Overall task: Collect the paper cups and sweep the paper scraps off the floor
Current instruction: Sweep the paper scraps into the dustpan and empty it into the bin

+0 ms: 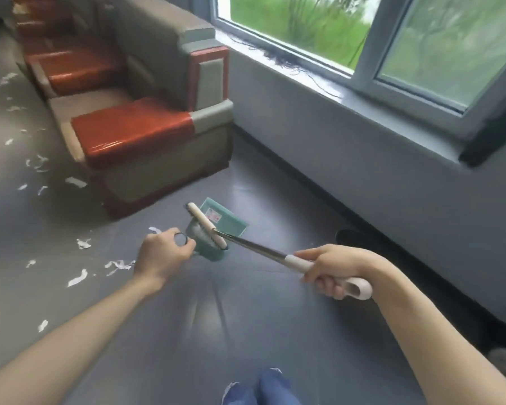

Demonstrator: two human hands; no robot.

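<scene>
Scraps (79,277) lie white and scattered over the grey floor (246,317), left of the hands and along the sofa (146,135) front. Right hand (330,270) wraps the cream grip of the broom (208,226), whose head sits across the teal dustpan (225,222) on the floor. Left hand (161,252) curls round the dustpan's handle top. No cups visible. Window (362,39) and sill to the right.
</scene>
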